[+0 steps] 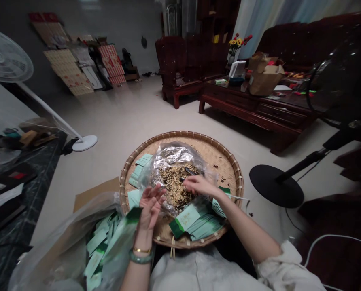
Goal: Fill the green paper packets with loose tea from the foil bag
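My left hand [151,206] is raised with its fingers apart, above the near edge of a crinkled foil-lined plastic bag [171,155] that holds dry brown and pale flakes [177,188]. My right hand [200,185] reaches over the flakes, its fingertips close to a dark metal tool [190,171]. I cannot tell whether it grips the tool. The bag rests in a round woven bamboo tray [221,161]. Pale green paper sachets [198,222] lie stacked near my right wrist, and more [142,163] lie beyond the bag. A plastic bag [101,246] full of sachets sits below my left arm.
A black fan base [276,186] stands to the right, and a white standing fan [7,54] to the left. A dark stone counter [31,182] runs along the left. Beyond the tray are a carved wooden table [244,99], a chair and leaning boards.
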A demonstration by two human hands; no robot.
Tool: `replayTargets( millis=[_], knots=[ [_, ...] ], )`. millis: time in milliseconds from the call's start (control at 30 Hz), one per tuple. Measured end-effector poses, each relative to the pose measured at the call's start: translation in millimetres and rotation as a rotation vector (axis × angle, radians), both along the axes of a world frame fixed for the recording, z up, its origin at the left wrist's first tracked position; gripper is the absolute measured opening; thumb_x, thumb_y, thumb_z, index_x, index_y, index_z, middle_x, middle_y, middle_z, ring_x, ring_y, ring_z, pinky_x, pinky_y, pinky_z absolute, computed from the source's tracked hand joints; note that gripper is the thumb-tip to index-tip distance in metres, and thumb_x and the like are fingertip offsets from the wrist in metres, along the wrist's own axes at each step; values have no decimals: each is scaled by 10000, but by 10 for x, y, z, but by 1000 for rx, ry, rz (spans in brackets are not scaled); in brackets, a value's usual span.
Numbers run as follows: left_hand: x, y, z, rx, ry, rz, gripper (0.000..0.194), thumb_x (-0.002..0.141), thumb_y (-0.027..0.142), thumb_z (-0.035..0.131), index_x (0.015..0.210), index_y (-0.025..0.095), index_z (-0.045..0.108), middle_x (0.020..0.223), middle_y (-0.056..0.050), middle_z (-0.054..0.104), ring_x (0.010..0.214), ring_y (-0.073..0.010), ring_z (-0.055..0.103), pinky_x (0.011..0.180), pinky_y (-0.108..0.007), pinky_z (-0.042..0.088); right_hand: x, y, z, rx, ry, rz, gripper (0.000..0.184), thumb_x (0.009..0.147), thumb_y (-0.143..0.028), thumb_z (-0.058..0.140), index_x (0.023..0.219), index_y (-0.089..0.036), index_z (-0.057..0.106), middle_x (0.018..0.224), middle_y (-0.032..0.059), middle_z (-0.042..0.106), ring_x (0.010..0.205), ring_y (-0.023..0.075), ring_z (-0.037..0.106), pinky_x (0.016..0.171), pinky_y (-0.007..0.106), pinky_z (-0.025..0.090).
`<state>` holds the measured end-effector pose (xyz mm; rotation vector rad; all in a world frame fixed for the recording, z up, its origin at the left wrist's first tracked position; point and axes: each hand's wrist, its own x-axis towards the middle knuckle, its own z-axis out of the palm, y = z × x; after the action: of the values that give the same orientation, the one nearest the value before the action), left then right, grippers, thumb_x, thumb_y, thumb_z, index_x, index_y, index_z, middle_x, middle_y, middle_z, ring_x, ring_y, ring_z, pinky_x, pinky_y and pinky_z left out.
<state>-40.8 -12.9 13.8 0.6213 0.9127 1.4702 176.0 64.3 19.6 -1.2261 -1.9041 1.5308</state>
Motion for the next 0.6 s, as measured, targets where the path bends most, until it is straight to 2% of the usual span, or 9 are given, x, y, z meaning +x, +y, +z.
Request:
replayTargets(
  millis=[67,100,167,233,333,400,467,533,600],
  knots=[
    [-44,18,20,-9,-87,0,476,595,292,776,1027,307,579,1061,5,657,888,-153,629,687,-222,501,-16,-88,-67,150,-239,179,326,585,-454,735,762,-186,682,683,21,638,593,148,550,528,233,360],
    [-51,28,24,-21,-118,-3,479,601,276,775,1036,292,574,1040,-1,660,855,-142,636,667,-209,501,-28,-130,-93,211,-348,221,277,530,-366,779,726,-192,690,685,25,645,623,168,564,547,241,359],
    [-41,41,22,-51,-132,-7,446,610,263,771,1012,256,577,966,-7,675,788,-128,646,626,-192,499,-47,-192,-114,271,-488,220,161,539,-240,758,683,-199,698,675,31,652,648,190,582,556,247,352],
    [-2,42,9,-78,-74,-28,425,618,259,767,998,224,581,920,-21,688,768,-138,656,611,-202,506,-46,-213,-92,264,-507,231,71,619,-177,672,680,-201,700,668,22,658,640,170,586,559,234,352],
    [82,34,-13,-92,153,-133,404,639,258,751,1002,165,599,934,-76,699,845,-189,662,673,-261,528,-13,-201,-26,238,-501,266,127,684,-222,627,787,-204,699,709,3,673,642,137,585,562,207,352],
    [137,31,-31,-83,311,-223,385,640,259,745,983,138,620,943,-104,704,895,-211,654,738,-305,529,3,-204,-9,245,-574,268,243,646,-312,683,868,-213,690,770,11,685,690,155,598,564,208,353],
    [179,31,-50,-66,418,-287,371,636,255,739,970,134,635,953,-113,706,922,-217,649,806,-344,516,7,-228,-30,257,-669,279,302,580,-327,732,859,-218,695,795,27,690,731,185,609,565,218,353],
    [206,25,-63,-48,498,-321,355,636,244,727,966,142,646,965,-111,707,924,-219,650,846,-370,502,9,-254,-67,254,-708,295,207,577,-263,722,777,-210,705,761,34,689,724,193,613,561,223,351],
    [223,10,-68,-28,585,-363,361,635,225,716,984,151,657,994,-110,704,931,-224,649,855,-376,497,25,-257,-88,256,-645,287,111,616,-197,671,723,-199,702,705,22,680,673,170,603,551,217,348]
  ],
)
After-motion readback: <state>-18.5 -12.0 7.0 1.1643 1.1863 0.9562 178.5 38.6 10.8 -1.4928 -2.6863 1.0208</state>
